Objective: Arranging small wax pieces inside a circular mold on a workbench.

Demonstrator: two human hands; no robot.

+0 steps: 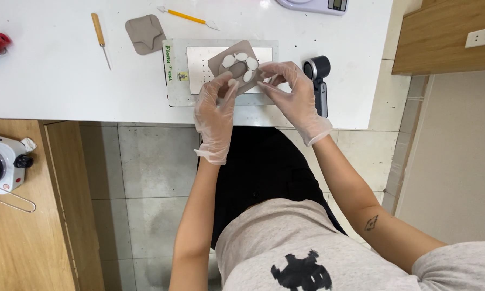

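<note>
Both my hands wear thin clear gloves and work over a white table (48, 81). My left hand (216, 105) pinches a small white oval piece at the lower edge of a grey-brown square mould (226, 54). Several white oval pieces lie in a ring on the mould. My right hand (293, 91) grips the mould's right lower corner with its fingertips. The mould is tilted above a white flat board (177, 91) with a perforated plate in its middle.
A second grey-brown mould (144, 33) lies at the back left, beside a wooden-handled needle tool (100, 39) and a yellow-handled tool (187, 17). A black cylindrical device (319, 75) stands right of the board. A scale (315, 5) sits at the far edge. A wooden cabinet (21, 215) with a small stove is left.
</note>
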